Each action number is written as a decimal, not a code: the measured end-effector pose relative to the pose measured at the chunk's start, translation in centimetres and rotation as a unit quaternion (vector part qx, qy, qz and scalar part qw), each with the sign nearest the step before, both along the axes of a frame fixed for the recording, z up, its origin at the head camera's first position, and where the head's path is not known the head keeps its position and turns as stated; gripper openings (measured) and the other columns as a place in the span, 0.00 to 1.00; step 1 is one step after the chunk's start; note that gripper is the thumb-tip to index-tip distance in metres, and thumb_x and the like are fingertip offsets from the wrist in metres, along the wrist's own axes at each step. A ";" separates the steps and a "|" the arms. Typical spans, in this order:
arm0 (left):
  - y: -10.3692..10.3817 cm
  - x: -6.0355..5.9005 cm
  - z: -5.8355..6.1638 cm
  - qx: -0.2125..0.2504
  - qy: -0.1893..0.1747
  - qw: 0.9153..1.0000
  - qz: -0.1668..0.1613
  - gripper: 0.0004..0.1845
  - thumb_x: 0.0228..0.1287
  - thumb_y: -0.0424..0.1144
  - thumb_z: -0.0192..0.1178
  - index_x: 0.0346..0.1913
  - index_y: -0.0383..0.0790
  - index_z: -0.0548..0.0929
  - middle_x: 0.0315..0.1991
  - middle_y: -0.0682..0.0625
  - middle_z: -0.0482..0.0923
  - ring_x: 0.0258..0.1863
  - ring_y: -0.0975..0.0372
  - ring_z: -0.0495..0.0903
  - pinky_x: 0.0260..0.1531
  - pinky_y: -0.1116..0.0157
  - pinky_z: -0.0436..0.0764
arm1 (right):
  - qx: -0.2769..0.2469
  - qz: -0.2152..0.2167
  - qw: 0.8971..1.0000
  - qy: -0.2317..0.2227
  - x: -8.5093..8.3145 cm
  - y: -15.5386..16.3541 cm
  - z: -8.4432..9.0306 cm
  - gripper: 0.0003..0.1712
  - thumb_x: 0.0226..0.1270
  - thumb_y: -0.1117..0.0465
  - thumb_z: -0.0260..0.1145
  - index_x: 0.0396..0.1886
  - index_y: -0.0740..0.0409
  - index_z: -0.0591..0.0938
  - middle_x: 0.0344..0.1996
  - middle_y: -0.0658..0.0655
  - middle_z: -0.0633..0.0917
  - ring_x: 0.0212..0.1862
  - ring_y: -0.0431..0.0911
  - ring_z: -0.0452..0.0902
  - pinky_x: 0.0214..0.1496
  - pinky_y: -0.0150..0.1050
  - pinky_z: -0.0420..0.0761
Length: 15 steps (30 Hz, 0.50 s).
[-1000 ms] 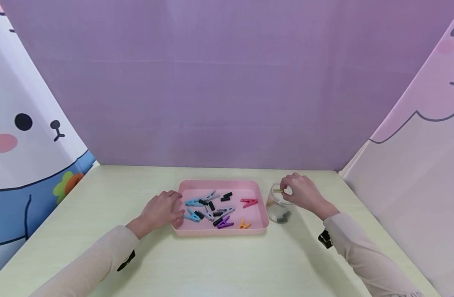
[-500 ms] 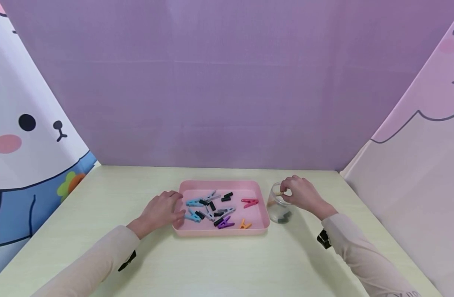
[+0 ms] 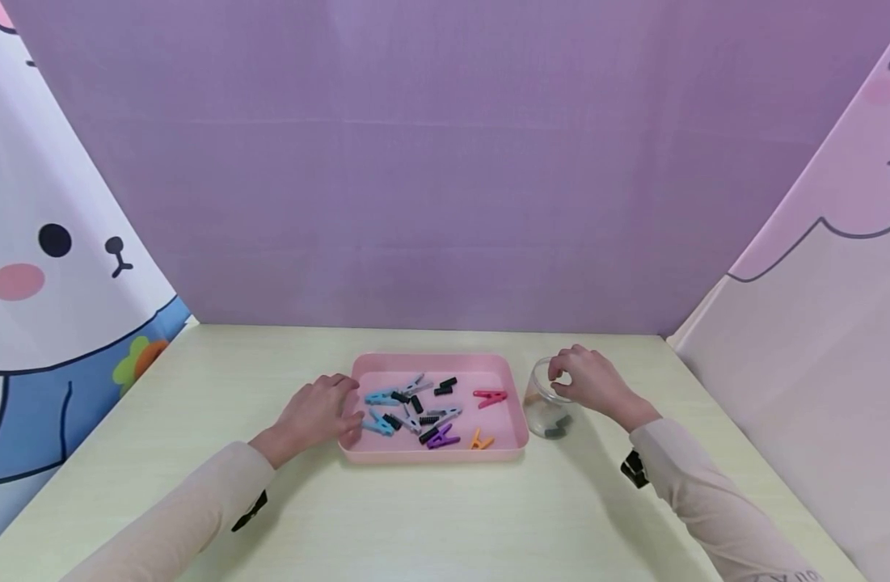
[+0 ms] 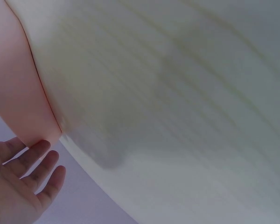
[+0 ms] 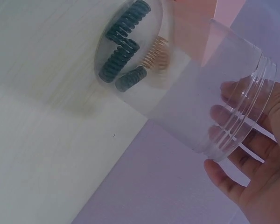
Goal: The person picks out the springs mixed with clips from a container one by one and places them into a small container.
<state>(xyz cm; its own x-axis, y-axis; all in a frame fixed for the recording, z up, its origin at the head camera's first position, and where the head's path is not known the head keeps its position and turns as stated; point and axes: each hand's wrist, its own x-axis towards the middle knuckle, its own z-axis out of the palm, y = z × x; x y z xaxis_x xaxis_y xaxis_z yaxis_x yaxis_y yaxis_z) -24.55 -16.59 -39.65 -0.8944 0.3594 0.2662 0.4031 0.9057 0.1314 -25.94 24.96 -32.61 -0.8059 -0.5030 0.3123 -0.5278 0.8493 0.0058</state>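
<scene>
1. Left hand (image 3: 310, 416) touched the left edge of the pink rectangular plastic tray (image 3: 433, 455), fingers spread.
2. Right hand (image 3: 593, 381) had bent fingers apart at the mouth of the clear cylindrical jar (image 3: 541, 411); rim contact was uncertain.
3. The jar, just right of the tray, contained a gold metal coil spring (image 5: 154, 52) and dark coil springs (image 5: 129, 21).

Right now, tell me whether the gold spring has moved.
Yes: the gold spring has left the jar's rim in the head view, apparently down inside.
</scene>
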 end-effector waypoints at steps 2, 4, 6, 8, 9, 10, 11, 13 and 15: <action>0.0 0.1 0.1 0.000 0.001 1.000 0.000 0.29 0.52 0.52 0.62 0.52 0.35 0.76 0.50 0.41 0.77 0.48 0.48 0.77 0.40 0.54 0.80 | -0.001 0.002 1.000 0.000 0.0 0.0 0.0 0.06 0.45 0.64 0.70 0.23 0.52 0.80 0.26 0.49 0.81 0.32 0.44 0.71 0.29 0.40 0.72; 0.0 0.1 0.1 -0.002 0.002 1.000 0.000 0.29 0.52 0.52 0.62 0.52 0.35 0.76 0.50 0.41 0.77 0.48 0.48 0.77 0.40 0.54 0.80 | -0.002 0.003 1.000 0.000 -0.1 0.0 0.0 0.06 0.45 0.64 0.70 0.23 0.53 0.80 0.26 0.50 0.82 0.32 0.44 0.72 0.29 0.40 0.72; 0.0 0.1 0.1 -0.002 0.002 1.000 0.001 0.29 0.52 0.52 0.62 0.51 0.35 0.76 0.50 0.41 0.77 0.47 0.49 0.77 0.40 0.55 0.80 | -0.003 0.003 1.000 0.000 -0.1 0.0 0.0 0.06 0.46 0.64 0.70 0.23 0.53 0.80 0.26 0.50 0.82 0.32 0.44 0.72 0.29 0.39 0.73; 0.0 0.1 0.1 -0.001 0.002 1.000 0.002 0.29 0.52 0.52 0.62 0.51 0.35 0.76 0.50 0.41 0.77 0.47 0.49 0.77 0.40 0.55 0.80 | -0.002 0.003 1.000 0.000 -0.1 0.1 0.0 0.06 0.46 0.64 0.70 0.23 0.53 0.80 0.26 0.50 0.81 0.32 0.44 0.72 0.30 0.39 0.73; 0.0 0.1 0.1 0.000 0.002 1.000 0.003 0.28 0.52 0.52 0.62 0.51 0.35 0.76 0.50 0.41 0.77 0.47 0.49 0.77 0.40 0.55 0.80 | -0.002 0.003 1.000 0.001 -0.1 0.1 0.0 0.06 0.46 0.64 0.70 0.23 0.53 0.80 0.26 0.49 0.81 0.32 0.44 0.72 0.30 0.39 0.73; 0.0 0.1 0.1 0.000 0.001 1.000 0.003 0.28 0.51 0.52 0.62 0.51 0.35 0.76 0.50 0.41 0.77 0.47 0.49 0.77 0.40 0.55 0.80 | -0.001 0.002 1.000 0.000 -0.1 0.1 0.0 0.06 0.46 0.64 0.70 0.23 0.52 0.80 0.26 0.49 0.81 0.33 0.44 0.72 0.30 0.39 0.73; 0.1 0.1 0.1 0.000 0.001 1.000 0.003 0.28 0.52 0.52 0.62 0.51 0.35 0.76 0.50 0.41 0.77 0.47 0.49 0.77 0.40 0.55 0.80 | -0.002 0.002 1.000 -0.001 -0.1 0.1 0.0 0.06 0.46 0.64 0.70 0.24 0.52 0.80 0.26 0.49 0.81 0.33 0.44 0.72 0.30 0.39 0.73; 0.1 0.2 0.1 0.000 0.001 1.000 0.003 0.29 0.52 0.52 0.62 0.52 0.35 0.76 0.50 0.41 0.77 0.47 0.49 0.77 0.40 0.55 0.80 | -0.003 0.003 1.000 -0.001 -0.1 0.1 0.0 0.06 0.46 0.63 0.70 0.24 0.52 0.80 0.26 0.49 0.81 0.32 0.44 0.73 0.30 0.39 0.73; 0.1 0.2 0.1 -0.001 0.003 1.000 0.002 0.29 0.52 0.52 0.62 0.52 0.35 0.76 0.50 0.41 0.77 0.47 0.49 0.77 0.40 0.55 0.80 | -0.005 0.004 1.000 -0.001 -0.1 0.2 0.1 0.06 0.46 0.63 0.70 0.24 0.53 0.80 0.26 0.49 0.81 0.32 0.44 0.73 0.29 0.39 0.74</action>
<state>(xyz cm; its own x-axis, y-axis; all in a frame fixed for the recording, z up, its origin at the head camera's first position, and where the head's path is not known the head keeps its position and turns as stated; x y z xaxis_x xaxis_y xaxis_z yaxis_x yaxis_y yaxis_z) -24.38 -16.52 -39.56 -0.8943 0.3563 0.2708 0.4002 0.9075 0.1278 -26.03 25.13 -32.53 -0.8023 -0.5063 0.3162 -0.5350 0.8449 -0.0045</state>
